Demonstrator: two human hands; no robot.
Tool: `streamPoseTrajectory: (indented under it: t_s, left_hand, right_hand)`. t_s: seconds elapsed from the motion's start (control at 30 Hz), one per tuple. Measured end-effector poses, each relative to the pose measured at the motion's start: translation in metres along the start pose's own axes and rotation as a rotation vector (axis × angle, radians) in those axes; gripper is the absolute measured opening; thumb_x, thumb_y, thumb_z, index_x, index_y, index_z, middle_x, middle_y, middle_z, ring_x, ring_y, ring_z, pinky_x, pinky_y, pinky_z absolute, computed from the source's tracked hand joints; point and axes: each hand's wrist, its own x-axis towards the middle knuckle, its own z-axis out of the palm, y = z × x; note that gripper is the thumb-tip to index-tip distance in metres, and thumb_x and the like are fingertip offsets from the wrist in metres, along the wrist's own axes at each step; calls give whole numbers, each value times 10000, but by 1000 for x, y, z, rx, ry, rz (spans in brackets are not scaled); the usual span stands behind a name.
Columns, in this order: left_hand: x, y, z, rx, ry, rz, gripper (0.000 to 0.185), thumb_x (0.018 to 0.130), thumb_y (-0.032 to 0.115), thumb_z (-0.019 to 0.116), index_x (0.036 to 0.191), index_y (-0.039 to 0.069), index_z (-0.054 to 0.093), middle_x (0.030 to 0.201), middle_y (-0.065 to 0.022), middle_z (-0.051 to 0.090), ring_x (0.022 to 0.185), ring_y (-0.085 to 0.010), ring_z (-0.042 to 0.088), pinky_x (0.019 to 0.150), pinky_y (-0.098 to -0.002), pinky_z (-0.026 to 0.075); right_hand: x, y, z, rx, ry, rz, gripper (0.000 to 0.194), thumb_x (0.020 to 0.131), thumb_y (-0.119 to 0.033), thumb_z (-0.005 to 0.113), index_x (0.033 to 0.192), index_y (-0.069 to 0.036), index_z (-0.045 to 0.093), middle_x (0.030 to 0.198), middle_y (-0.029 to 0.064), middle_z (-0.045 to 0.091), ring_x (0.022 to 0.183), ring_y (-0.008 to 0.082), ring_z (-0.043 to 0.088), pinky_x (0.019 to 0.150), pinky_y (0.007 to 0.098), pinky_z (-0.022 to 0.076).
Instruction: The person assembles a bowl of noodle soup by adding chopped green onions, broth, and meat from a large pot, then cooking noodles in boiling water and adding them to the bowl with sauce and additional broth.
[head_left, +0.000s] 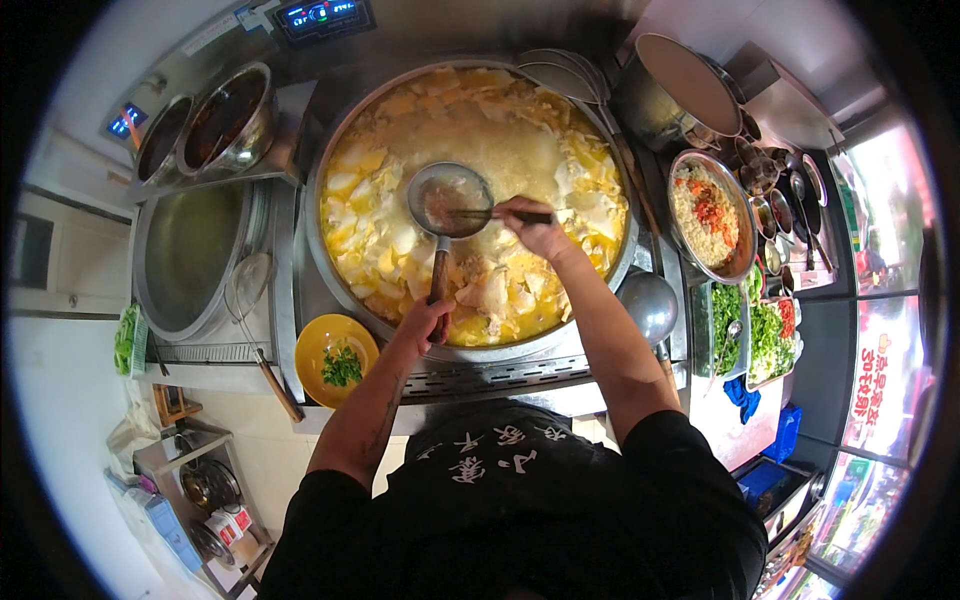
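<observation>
A big round pot (318, 225) of yellow broth, full of pale, tofu-like pieces, fills the counter before me. My left hand (424, 322) grips the wooden handle of a round ladle (441, 246), whose bowl sits over the middle of the pot. Inside that bowl lies a pinkish, minced-looking food (450, 199) in liquid. My right hand (534, 225) holds a thin dark utensil (480, 214), perhaps chopsticks, with its tip in the ladle. Near my left forearm stands a yellow bowl (315, 352) with chopped green herbs (341, 366).
Left are a large pot (244, 262) of liquid, a wire strainer (251, 281) and metal bowls of dark sauce (225, 116). On the right are a metal ladle (649, 307), strainers (562, 75), a tall stockpot (649, 112), a bowl of chopped garlic-like food (701, 217) and trays of greens (765, 330).
</observation>
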Motion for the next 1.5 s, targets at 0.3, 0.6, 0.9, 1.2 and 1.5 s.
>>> streamPoseTrajectory:
  t_s: [0.3, 0.6, 0.9, 1.2, 1.5]
  left_hand:
    - [9, 2, -2, -53, -14, -38, 239, 926, 231, 701, 766, 102, 578, 596, -37, 572, 428, -163, 517, 388, -336, 392]
    - [15, 1, -9, -23, 13, -90, 223, 931, 259, 694, 847, 88, 577, 662, -59, 580, 472, -181, 536, 410, -349, 415]
    - [16, -12, -15, -125, 105, 0, 238, 935, 247, 690, 1025, 72, 558, 728, -84, 598, 482, -187, 536, 415, -345, 431]
    - [19, -13, -15, -127, 83, -24, 266, 947, 258, 684, 1058, 60, 546, 762, -94, 597, 480, -184, 528, 419, -344, 414]
    - [19, -19, -17, -132, 69, 19, 263, 951, 259, 691, 1036, 52, 553, 750, -96, 611, 480, -188, 542, 423, -349, 421]
  right_hand:
    - [15, -5, -4, 96, 54, -70, 166, 846, 38, 710, 995, -34, 717, 951, 87, 707, 869, 194, 682, 789, 287, 544]
    - [21, 4, 3, -3, -90, 25, 94, 878, -57, 699, 964, -24, 717, 952, 105, 694, 894, 251, 674, 818, 320, 542]
    - [19, 1, 2, 116, 104, 1, 164, 853, 64, 678, 969, -48, 709, 916, 76, 687, 880, 164, 660, 812, 274, 529]
    - [28, -6, -2, 27, -282, 15, 166, 843, 81, 663, 965, -20, 711, 952, 93, 692, 906, 203, 673, 838, 259, 529]
    - [23, -8, -1, -9, 155, 51, 115, 875, 23, 682, 966, -32, 726, 952, 88, 709, 874, 190, 674, 809, 291, 535]
